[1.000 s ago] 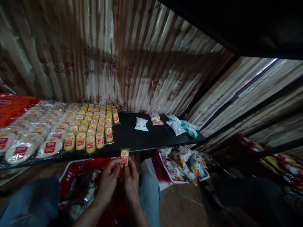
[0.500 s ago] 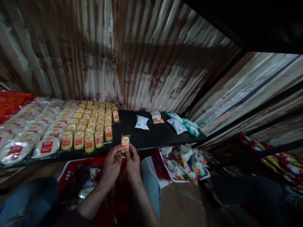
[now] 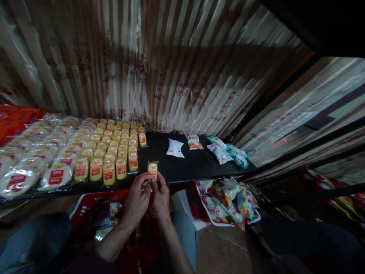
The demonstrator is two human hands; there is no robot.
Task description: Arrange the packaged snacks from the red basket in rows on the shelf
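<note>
Between my two hands is a small yellow wrapped snack cake with an orange and red label, held upright. The fingers of my left hand pinch its lower left side. My right hand grips its lower right side, thumb in front. Just beyond, on the black shelf, stand rows of the same yellow packs. One pack at the back right begins another row. Left of them lie rows of larger round white wrapped cakes.
Beneath my forearms sits a red basket with some packs inside. Another basket, filled with snack bags, stands at its right. Several small bags, including a white one, lie on the shelf. Orange packages are at far left.
The view has turned slightly, so the bags on the shelf and the right basket appear further right. Both hands still hold the snack cake in nearly the same pose.
</note>
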